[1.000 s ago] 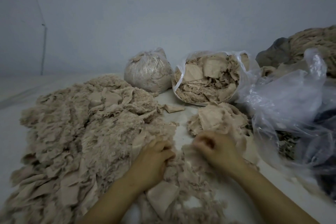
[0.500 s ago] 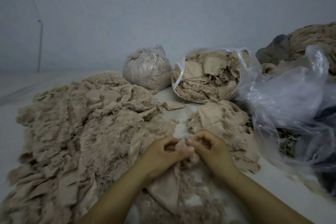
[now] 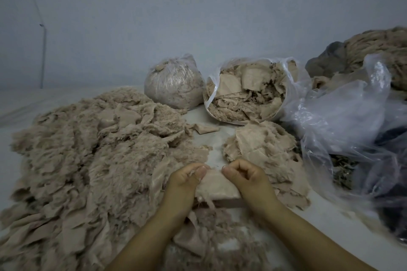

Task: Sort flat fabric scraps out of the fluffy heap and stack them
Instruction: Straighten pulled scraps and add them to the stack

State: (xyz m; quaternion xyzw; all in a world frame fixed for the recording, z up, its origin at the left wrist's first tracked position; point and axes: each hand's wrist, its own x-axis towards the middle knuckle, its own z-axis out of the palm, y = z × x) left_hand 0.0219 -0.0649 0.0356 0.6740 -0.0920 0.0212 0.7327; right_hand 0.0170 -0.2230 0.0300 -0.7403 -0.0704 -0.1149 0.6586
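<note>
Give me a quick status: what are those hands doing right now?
Left hand and right hand: both grip one flat scrap. Sorted stack just beyond the right hand. Nothing in between.

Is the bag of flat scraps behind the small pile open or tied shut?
Open. The bag lies tipped toward the camera, its mouth gaping, flat scraps showing inside.

Fluffy heap (image 3: pixel 88 160) cut off left; scrap (image 3: pixel 217 185) edges under hands.
</note>
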